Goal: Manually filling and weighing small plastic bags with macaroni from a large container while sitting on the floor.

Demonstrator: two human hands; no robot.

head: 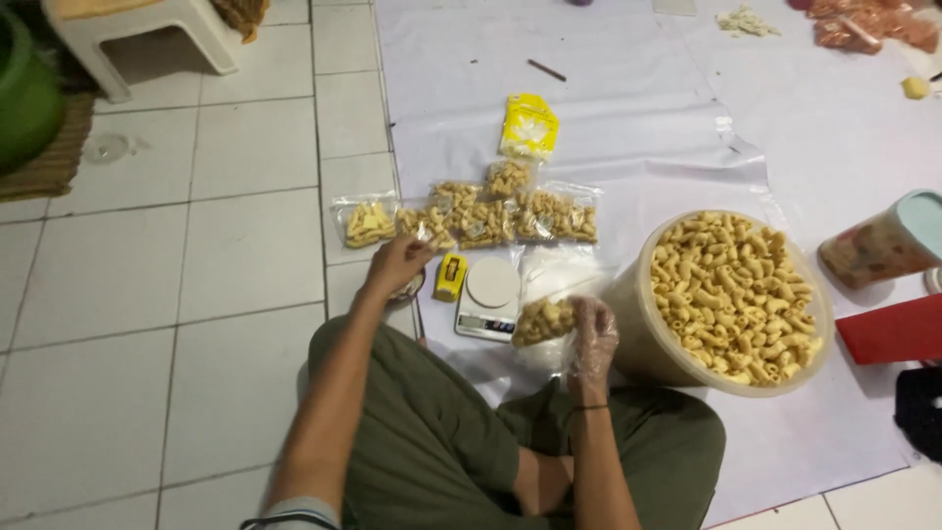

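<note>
- Head view: gloved right hand (592,339) is pinching a clear snack-filled plastic bag (546,319) beside the small white scale (489,297).
- Bare left hand (397,263) is reaching the filled bags (471,218), fingers curled; grip unclear.

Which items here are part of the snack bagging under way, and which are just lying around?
In use: large tub of yellow tube snacks; part-filled clear bag in gloved right hand; white round-topped scale; filled clear bags by left hand.

Lying about: white plastic stool; red flat packet; green pot.
</note>
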